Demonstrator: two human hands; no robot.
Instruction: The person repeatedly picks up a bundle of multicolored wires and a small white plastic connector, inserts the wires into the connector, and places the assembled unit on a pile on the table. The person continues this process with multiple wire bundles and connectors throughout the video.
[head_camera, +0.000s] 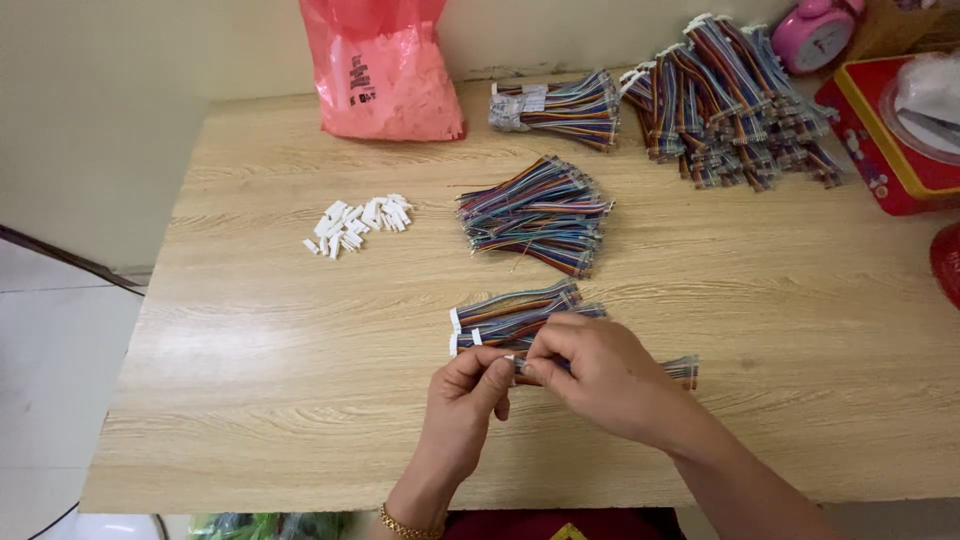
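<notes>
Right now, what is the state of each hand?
Left hand: closed, pinching the end of a multicoloured wire strip.
Right hand: closed on the same wire strip.

— Is the light good?
— Bright, soft and even; the worktop (250, 400) shows only faint shadows under the hands, no glare.
— Sharp?
— Mostly; straight edges bow slightly near the corners.

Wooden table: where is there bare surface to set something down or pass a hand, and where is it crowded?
Free: the left front of the wooden table, below the white connectors, and the right front, right of the right hand. Crowded: the back edge with the pink bag, taped wire bundle, big cable pile and red tin; also mid-table around the loose wire bundle.
</notes>
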